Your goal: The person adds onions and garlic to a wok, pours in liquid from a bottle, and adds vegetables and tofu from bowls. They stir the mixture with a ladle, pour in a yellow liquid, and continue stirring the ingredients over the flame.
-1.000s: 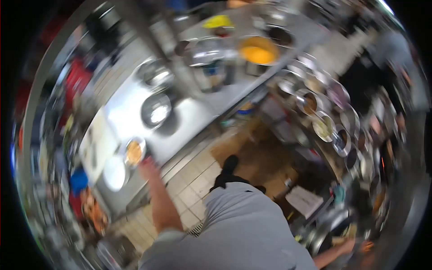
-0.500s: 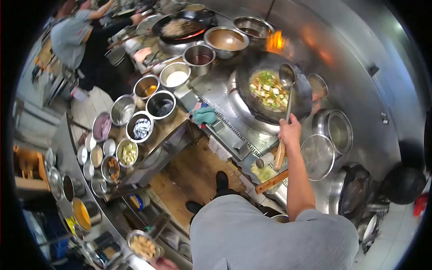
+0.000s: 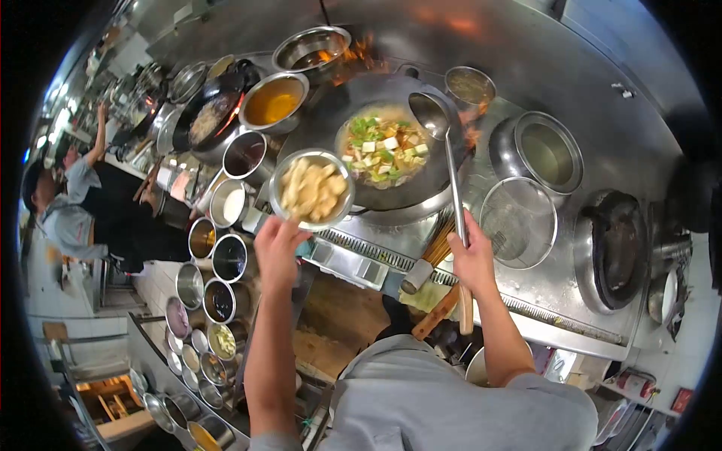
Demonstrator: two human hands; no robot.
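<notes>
My left hand [image 3: 278, 248] grips the near rim of a metal bowl [image 3: 350, 197] at the wok's left edge. Pale tan pieces [image 3: 312, 188] fill it; their kind I cannot make out. With fingers wrapped round its handle, my right hand [image 3: 472, 255] holds a ladle [image 3: 430, 116], whose bowl hangs over the right side of the wok [image 3: 308, 135]. White cubes, green pieces and broth make up the food [image 3: 383, 150] in the wok. Flames show behind and beside the wok.
A mesh strainer [image 3: 519, 225] and a steel pot [image 3: 553, 154] stand to the right, near a second wok [image 3: 620, 248]. Several metal containers [image 3: 233, 259] line the left side. Another person [image 3: 71, 218] is at the far left. A bamboo brush [image 3: 436, 252] lies at the stove's front.
My left hand has brought the bowl of tan pieces up from the lower left to the wok. The ladle stays in my right hand, and the view has turned rightward.
</notes>
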